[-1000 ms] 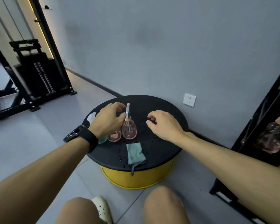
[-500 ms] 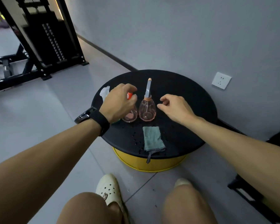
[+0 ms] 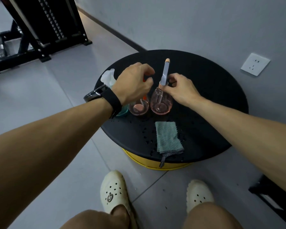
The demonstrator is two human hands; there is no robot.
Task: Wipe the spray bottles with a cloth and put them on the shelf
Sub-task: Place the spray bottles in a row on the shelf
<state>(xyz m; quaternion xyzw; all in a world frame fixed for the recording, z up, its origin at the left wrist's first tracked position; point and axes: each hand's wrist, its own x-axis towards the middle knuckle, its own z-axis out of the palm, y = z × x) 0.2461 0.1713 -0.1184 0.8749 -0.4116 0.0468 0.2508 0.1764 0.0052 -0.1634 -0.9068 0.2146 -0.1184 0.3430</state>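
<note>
Two pink see-through spray bottles stand side by side on the round black table (image 3: 205, 96). My left hand (image 3: 134, 83), with a black watch on the wrist, curls over the orange head of the left pink bottle (image 3: 139, 109) and hides most of its top. My right hand (image 3: 180, 90) pinches the neck of the right pink bottle (image 3: 161, 103), whose long nozzle points up. A folded green cloth (image 3: 168, 138) lies at the table's near edge, its loop hanging over. A teal bottle with a white sprayer (image 3: 108, 76) stands behind my left wrist, mostly hidden.
The table sits on a yellow base (image 3: 155, 166) near a grey wall with a white socket (image 3: 255, 64). A black weight machine (image 3: 45, 30) stands at the far left. A black frame corner (image 3: 271, 195) shows at the lower right. My feet in white clogs (image 3: 114, 192) are on the floor tiles.
My right hand moved left and took hold of the right bottle's neck. My left hand stayed over the left bottle's head. The view tilted down.
</note>
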